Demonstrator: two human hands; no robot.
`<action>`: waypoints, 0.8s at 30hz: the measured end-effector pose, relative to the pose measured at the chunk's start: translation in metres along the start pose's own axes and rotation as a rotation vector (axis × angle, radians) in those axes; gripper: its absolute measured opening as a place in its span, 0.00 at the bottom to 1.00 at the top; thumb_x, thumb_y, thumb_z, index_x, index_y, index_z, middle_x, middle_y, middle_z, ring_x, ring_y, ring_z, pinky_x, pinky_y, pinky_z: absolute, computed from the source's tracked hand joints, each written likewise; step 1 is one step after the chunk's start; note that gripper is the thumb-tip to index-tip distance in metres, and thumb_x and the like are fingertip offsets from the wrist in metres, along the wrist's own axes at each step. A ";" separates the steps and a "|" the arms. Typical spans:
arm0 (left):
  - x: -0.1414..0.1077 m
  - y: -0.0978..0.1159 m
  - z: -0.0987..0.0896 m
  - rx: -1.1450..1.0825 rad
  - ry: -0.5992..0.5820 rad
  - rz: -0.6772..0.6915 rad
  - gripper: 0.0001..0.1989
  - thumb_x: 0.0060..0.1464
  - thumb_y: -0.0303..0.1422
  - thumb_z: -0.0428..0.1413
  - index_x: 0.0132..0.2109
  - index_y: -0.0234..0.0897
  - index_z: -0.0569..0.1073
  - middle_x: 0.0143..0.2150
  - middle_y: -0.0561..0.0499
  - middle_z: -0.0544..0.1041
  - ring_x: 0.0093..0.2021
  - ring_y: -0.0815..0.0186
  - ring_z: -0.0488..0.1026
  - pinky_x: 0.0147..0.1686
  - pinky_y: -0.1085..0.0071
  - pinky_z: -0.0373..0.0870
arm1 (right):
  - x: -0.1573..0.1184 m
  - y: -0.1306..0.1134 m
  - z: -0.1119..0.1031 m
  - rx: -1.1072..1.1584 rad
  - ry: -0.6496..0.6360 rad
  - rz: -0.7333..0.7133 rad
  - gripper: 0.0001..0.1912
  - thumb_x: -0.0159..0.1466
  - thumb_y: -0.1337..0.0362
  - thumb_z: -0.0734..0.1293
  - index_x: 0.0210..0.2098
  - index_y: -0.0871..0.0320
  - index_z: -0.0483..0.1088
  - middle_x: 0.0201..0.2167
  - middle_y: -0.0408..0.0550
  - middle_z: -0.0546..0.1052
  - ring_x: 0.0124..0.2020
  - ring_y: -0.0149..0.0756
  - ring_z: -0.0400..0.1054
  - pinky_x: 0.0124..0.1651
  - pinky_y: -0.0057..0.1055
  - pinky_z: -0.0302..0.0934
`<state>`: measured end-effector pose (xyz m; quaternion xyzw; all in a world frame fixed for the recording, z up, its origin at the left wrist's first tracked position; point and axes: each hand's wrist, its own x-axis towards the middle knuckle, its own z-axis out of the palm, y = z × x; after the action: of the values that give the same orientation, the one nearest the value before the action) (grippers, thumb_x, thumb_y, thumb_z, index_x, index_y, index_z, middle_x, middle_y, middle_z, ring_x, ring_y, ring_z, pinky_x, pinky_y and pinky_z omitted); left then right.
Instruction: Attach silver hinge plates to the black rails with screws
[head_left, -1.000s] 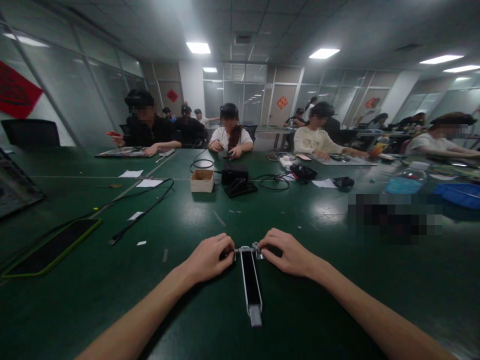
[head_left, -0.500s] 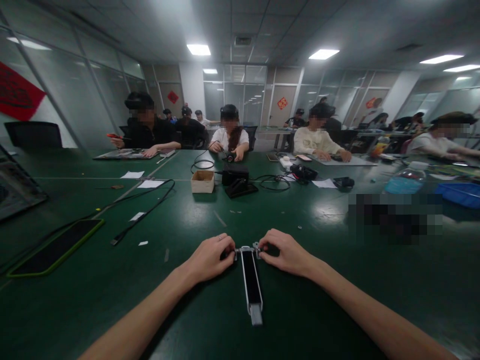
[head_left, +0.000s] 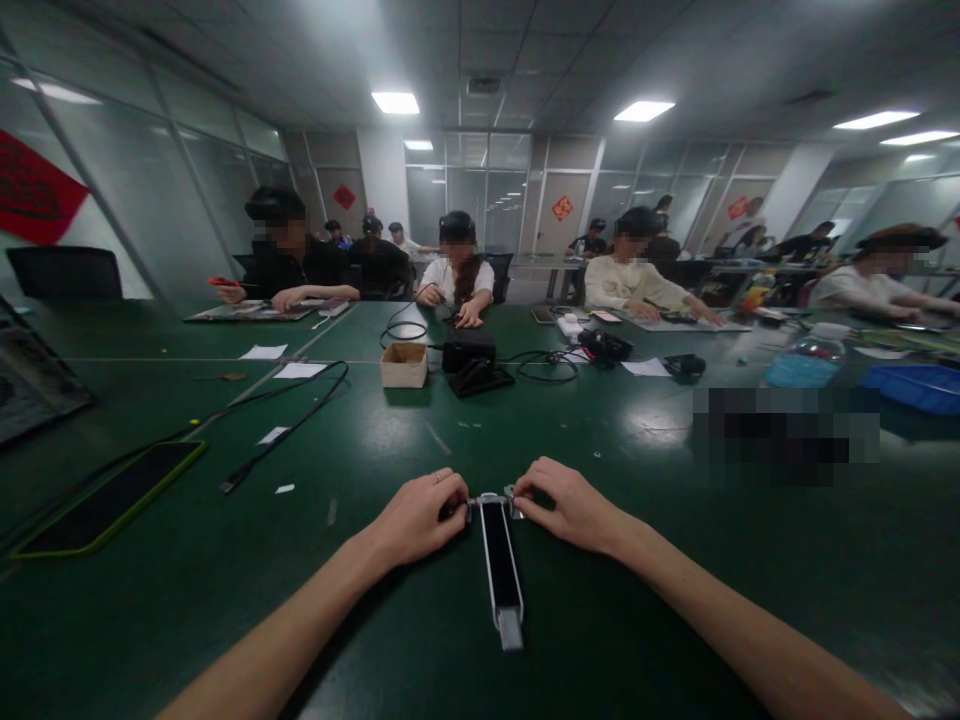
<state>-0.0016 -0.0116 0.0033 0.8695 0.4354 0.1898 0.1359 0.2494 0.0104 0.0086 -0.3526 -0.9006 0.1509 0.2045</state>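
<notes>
A long narrow bar (head_left: pixel 502 560) with a black face and a silver-white frame lies on the green table, pointing toward me. A small grey block (head_left: pixel 511 632) sticks out of its near end. Across its far end runs a thin metal crosspiece (head_left: pixel 480 499) with a small bracket (head_left: pixel 516 502) on the right. My left hand (head_left: pixel 429 513) pinches the left end of the crosspiece between thumb and fingers. On the other side, my right hand (head_left: pixel 566 505) is closed on the bracket. The fingertips partly hide both gripped ends.
At left lie a phone-like black slab with a green edge (head_left: pixel 112 500) and a black cable (head_left: pixel 285 430). Farther off are a small cardboard box (head_left: pixel 404 367), a black device (head_left: pixel 476 360), a water bottle (head_left: pixel 806 360) and a blue tray (head_left: pixel 915 388). Several people sit across the table.
Both my hands and the bar stay nearly as they were; the view shifts slightly. Across the table, one person's hand has lowered to the tabletop and another person's arm reaches farther right.
</notes>
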 end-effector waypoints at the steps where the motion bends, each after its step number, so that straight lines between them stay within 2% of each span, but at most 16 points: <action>1: 0.000 0.000 0.000 0.001 0.000 0.001 0.05 0.57 0.31 0.50 0.39 0.36 0.69 0.34 0.51 0.71 0.32 0.66 0.68 0.31 0.73 0.64 | 0.000 0.000 0.000 0.013 -0.005 0.010 0.06 0.65 0.64 0.63 0.37 0.59 0.71 0.33 0.48 0.72 0.35 0.35 0.65 0.39 0.34 0.62; 8: 0.001 0.002 -0.002 -0.022 -0.004 -0.003 0.05 0.57 0.31 0.50 0.39 0.36 0.69 0.34 0.51 0.71 0.31 0.67 0.68 0.31 0.73 0.64 | 0.001 0.003 0.003 0.173 -0.028 0.094 0.06 0.63 0.63 0.65 0.38 0.59 0.70 0.35 0.46 0.72 0.34 0.32 0.66 0.37 0.30 0.63; 24: 0.001 0.003 -0.003 0.007 -0.036 -0.011 0.03 0.56 0.29 0.51 0.39 0.36 0.69 0.34 0.52 0.70 0.32 0.67 0.68 0.31 0.73 0.64 | 0.000 0.002 0.001 0.180 -0.029 0.095 0.05 0.61 0.65 0.67 0.37 0.59 0.69 0.34 0.45 0.71 0.33 0.32 0.65 0.36 0.30 0.63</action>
<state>-0.0006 -0.0122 0.0078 0.8707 0.4384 0.1721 0.1416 0.2502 0.0116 0.0068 -0.3729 -0.8684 0.2460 0.2151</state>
